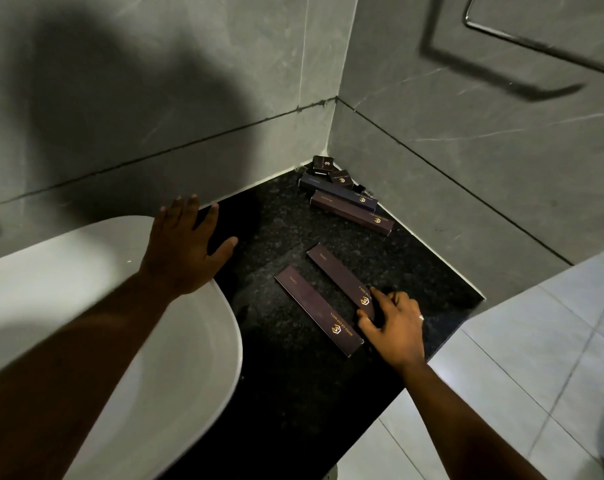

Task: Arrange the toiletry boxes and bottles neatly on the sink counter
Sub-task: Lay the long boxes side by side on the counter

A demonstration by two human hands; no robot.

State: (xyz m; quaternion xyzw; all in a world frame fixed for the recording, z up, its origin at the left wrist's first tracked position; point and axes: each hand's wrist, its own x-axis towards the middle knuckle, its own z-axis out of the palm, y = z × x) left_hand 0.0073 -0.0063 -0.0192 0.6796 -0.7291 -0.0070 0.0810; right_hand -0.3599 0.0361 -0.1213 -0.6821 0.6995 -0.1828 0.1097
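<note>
Two long dark brown boxes with gold logos lie side by side on the black speckled counter (279, 216). My right hand (394, 325) grips the near end of the right-hand long box (338, 271), thumb and fingers around it. The left-hand long box (316, 308) lies free beside it. My left hand (184, 245) is spread flat, fingers apart, over the rim of the white basin (221, 341) and the counter's edge. In the far corner, two more long boxes (350, 211) and several small square boxes (328, 169) lie in a loose pile.
Grey marble-look walls meet at the corner behind the pile. A chrome towel ring (535, 39) hangs on the right wall. The counter ends at the right, with pale floor tiles (535, 358) below.
</note>
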